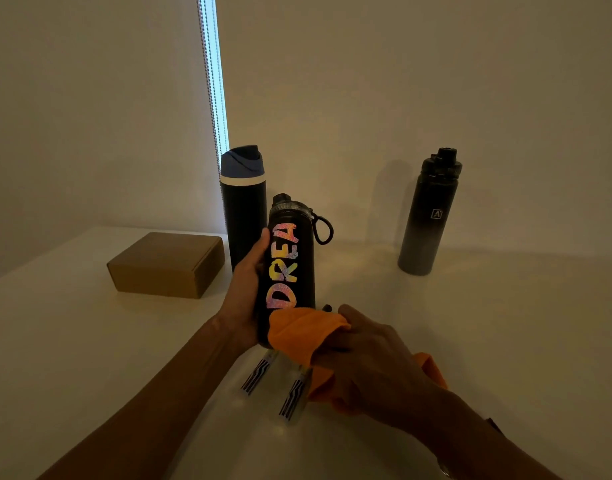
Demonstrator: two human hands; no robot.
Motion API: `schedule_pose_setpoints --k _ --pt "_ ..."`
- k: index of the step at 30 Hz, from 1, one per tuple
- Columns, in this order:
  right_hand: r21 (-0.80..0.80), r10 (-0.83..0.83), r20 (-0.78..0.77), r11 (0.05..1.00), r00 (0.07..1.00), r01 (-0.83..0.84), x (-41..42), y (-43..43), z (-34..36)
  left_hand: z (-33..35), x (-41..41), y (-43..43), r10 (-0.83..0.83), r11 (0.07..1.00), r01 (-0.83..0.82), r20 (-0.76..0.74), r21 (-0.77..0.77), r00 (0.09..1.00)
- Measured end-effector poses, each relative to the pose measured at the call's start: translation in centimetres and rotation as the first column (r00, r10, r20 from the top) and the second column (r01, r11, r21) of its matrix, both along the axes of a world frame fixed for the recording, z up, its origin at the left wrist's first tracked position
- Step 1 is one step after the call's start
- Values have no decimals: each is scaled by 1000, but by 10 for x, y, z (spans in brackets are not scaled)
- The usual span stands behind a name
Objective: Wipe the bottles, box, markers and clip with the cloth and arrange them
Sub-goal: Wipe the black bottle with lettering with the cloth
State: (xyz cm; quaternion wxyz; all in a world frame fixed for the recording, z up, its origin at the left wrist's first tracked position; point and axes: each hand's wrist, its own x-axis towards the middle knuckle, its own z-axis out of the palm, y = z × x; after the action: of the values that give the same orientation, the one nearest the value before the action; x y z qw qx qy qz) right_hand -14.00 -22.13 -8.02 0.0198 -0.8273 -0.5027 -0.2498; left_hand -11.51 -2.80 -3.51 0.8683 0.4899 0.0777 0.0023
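Note:
My left hand (246,292) grips a black bottle with colourful letters (290,268) from its left side and holds it tilted above the table. My right hand (374,351) holds an orange cloth (299,334) against the bottle's lower end. Under the cloth lie two white markers with black stripes (263,372), partly hidden. A dark bottle with a blue cap (244,202) stands behind the held bottle. A grey-black bottle (427,216) stands at the right. A brown cardboard box (169,263) lies at the left. I see no clip.
A white table (488,323) bears everything and meets pale walls at the back. A blind's bead cord (211,81) hangs beside a bright strip of window behind the blue-capped bottle.

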Motion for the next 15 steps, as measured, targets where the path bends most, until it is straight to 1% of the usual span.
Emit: schedule_pose_setpoints --k 3,5,7,9,12,15 --pt "56 -38 12 998 999 37 3 1 2 -2 1 -1 -37 999 37 -21 -5 999" --pt "125 -111 29 986 993 107 7 1 4 -4 1 -2 -78 997 79 -25 8 997" --pt "224 -142 37 966 989 130 13 -3 4 -5 -1 -4 -125 991 126 -11 49 992" --pt "317 -118 -6 941 993 114 20 -7 2 -8 -2 -7 -165 982 163 11 92 986" --pt "427 -164 52 896 985 127 29 -13 1 -8 -4 -14 -215 970 211 26 124 976" --pt "527 -167 -15 836 986 150 36 -15 -1 -8 -5 -18 -237 961 231 21 149 971"
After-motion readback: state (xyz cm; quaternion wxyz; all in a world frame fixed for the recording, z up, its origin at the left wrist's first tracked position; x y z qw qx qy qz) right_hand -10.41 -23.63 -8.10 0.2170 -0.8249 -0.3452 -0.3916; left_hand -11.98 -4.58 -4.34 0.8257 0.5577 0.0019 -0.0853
